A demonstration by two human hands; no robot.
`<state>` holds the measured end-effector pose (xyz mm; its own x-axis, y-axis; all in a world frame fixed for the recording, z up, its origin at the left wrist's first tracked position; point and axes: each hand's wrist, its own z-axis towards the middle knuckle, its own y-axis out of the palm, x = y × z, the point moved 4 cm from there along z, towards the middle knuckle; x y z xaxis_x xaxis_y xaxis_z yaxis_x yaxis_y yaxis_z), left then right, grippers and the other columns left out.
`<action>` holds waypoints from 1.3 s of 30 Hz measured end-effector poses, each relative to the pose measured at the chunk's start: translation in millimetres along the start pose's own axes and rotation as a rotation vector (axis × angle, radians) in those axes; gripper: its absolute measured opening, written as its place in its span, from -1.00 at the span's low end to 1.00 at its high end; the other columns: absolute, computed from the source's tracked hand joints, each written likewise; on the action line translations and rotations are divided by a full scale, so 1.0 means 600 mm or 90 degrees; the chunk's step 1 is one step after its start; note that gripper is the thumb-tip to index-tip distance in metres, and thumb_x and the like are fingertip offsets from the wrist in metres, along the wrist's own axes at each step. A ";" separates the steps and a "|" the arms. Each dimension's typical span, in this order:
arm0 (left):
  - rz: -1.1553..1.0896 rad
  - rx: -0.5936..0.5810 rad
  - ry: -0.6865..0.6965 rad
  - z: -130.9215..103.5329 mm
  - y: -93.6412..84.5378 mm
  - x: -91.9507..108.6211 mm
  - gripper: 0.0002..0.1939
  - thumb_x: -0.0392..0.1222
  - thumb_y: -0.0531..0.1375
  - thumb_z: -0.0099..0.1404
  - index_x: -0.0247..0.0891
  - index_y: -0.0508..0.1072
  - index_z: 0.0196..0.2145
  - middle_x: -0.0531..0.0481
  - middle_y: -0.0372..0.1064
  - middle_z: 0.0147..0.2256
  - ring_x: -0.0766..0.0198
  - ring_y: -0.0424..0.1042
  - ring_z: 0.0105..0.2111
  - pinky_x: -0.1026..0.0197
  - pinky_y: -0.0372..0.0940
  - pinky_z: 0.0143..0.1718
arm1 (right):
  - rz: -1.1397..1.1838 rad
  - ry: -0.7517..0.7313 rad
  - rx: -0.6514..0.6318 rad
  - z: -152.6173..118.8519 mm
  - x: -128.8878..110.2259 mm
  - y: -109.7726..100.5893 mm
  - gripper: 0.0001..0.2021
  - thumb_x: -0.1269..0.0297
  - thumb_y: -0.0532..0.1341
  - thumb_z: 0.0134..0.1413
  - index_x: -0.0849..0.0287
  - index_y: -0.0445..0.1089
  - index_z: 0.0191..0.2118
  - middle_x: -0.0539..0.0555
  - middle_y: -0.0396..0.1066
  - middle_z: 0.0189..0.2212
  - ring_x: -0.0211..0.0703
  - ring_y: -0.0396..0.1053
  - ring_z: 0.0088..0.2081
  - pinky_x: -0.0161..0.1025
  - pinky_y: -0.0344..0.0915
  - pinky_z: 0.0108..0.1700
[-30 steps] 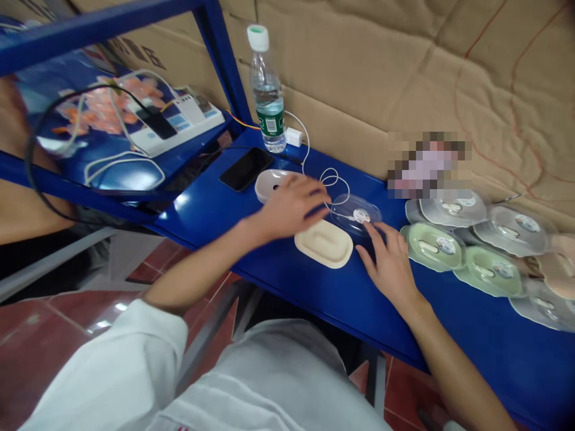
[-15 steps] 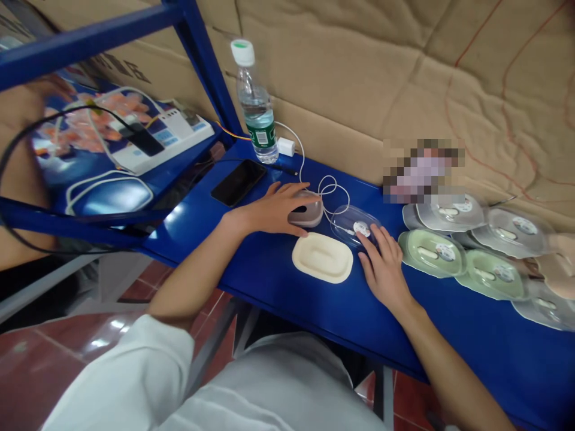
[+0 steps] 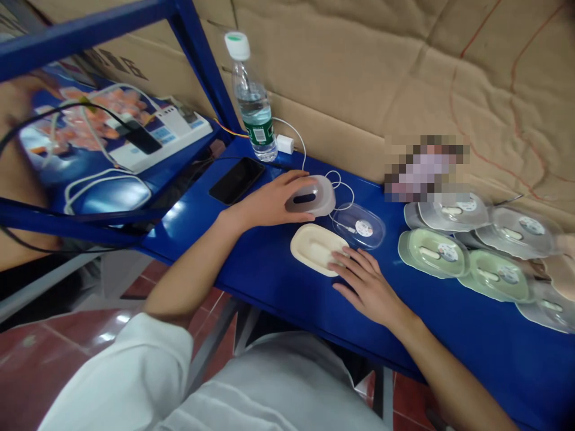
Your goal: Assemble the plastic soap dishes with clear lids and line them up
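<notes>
My left hand (image 3: 287, 199) grips a translucent oval plastic piece with a slot (image 3: 324, 194), thumb at the near side and fingers over the far side. The piece is lifted and tilted above the blue table. Just in front of it lies a shallow cream oval dish (image 3: 300, 246) with a pale elongated piece (image 3: 320, 251) in its middle. My right hand (image 3: 362, 281) has its fingers apart, the fingertips over the dish's right end; whether they press on it I cannot tell. Behind that hand rests a clear oval lid (image 3: 375, 233) with a round sticker, a white cable's plug over it.
Several lidded grey and green dishes (image 3: 433, 254) stand at the right. A water bottle (image 3: 256, 114), a black phone (image 3: 237, 181) and a white charger (image 3: 284, 143) are at the back left. Beyond the blue frame, a power strip (image 3: 139, 157) and another person's arm (image 3: 22, 149) show.
My left hand has raised the translucent slotted piece and moved it right. My right hand has left the clear lid and come over the cream dish, where a pale elongated piece now shows.
</notes>
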<state>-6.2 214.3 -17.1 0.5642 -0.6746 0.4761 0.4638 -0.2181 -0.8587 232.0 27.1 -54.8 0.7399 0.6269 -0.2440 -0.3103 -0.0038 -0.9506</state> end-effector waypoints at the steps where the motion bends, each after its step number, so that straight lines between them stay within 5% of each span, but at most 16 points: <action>1: -0.005 0.011 0.002 0.000 -0.002 0.001 -0.17 0.18 0.39 0.34 -0.17 0.27 0.42 -0.30 0.18 0.42 -0.11 0.24 0.42 -0.12 0.16 0.45 | 0.003 0.002 0.017 -0.001 0.003 -0.002 -0.65 0.18 0.20 0.49 0.04 0.43 0.29 0.12 0.43 0.33 0.08 0.25 0.44 0.22 0.19 0.46; 7: -0.017 0.024 0.001 0.000 -0.003 -0.005 -0.08 0.20 0.41 0.31 -0.22 0.21 0.45 -0.30 0.24 0.39 -0.13 0.25 0.41 -0.13 0.14 0.46 | 0.005 0.041 0.079 -0.009 0.022 -0.015 -0.73 0.32 0.21 0.47 0.03 0.52 0.17 0.10 0.55 0.20 0.05 0.46 0.26 0.15 0.36 0.33; 11: -0.064 -0.014 0.013 -0.002 0.008 0.013 0.02 0.24 0.40 0.32 -0.17 0.07 0.52 -0.26 0.16 0.47 -0.12 0.21 0.45 -0.10 0.12 0.46 | 0.052 0.044 0.088 -0.008 0.028 -0.013 -0.70 0.36 0.19 0.47 0.08 0.50 0.21 0.14 0.51 0.25 0.04 0.40 0.32 0.09 0.41 0.33; 15: -0.069 -0.049 0.080 -0.005 0.025 0.044 -0.05 0.27 0.38 0.33 -0.15 0.15 0.49 -0.25 0.25 0.41 -0.10 0.27 0.40 -0.05 0.19 0.42 | 0.079 0.038 0.089 -0.007 0.031 -0.009 -0.62 0.40 0.17 0.47 0.05 0.43 0.29 0.15 0.47 0.27 0.04 0.34 0.38 0.11 0.37 0.41; 19: -0.028 -0.053 0.137 -0.008 0.037 0.067 -0.14 0.23 0.42 0.30 -0.15 0.30 0.41 -0.30 0.32 0.36 -0.17 0.32 0.35 -0.15 0.20 0.39 | 0.081 0.057 0.122 -0.008 0.033 -0.008 -0.40 0.35 0.23 0.44 -0.01 0.16 0.50 0.22 0.38 0.33 0.11 0.34 0.38 0.16 0.42 0.36; 23: -0.025 -0.100 0.193 -0.015 0.056 0.097 -0.12 0.19 0.41 0.31 -0.14 0.23 0.44 -0.29 0.33 0.35 -0.17 0.35 0.32 -0.16 0.21 0.34 | 0.042 0.073 0.180 -0.010 0.035 -0.012 -0.11 0.28 0.31 0.39 -0.08 -0.22 0.61 0.31 -0.05 0.55 0.26 0.22 0.45 0.24 0.44 0.32; 32: 0.040 -0.174 0.204 -0.031 0.095 0.118 -0.07 0.25 0.34 0.37 -0.12 0.10 0.51 -0.42 -0.03 0.52 -0.36 0.10 0.46 -0.43 -0.06 0.39 | -0.016 0.070 0.130 -0.007 0.044 -0.014 -0.37 0.20 0.31 0.40 -0.05 0.20 0.48 0.24 0.25 0.45 0.23 0.34 0.37 0.25 0.43 0.32; 39: 0.047 -0.197 0.215 -0.036 0.104 0.120 0.01 0.17 0.36 0.35 -0.15 -0.02 0.54 -0.43 -0.15 0.55 -0.36 -0.07 0.52 -0.51 -0.24 0.43 | 0.045 0.046 0.083 -0.009 0.041 -0.008 -0.37 0.40 0.18 0.45 -0.19 0.14 0.51 0.10 0.00 0.56 0.18 0.08 0.52 0.26 0.32 0.42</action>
<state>48.8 137.0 -40.7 0.3100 -0.8770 0.3672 0.1758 -0.3267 -0.9286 255.0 38.1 -57.4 0.7528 0.5712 -0.3271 -0.4344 0.0579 -0.8988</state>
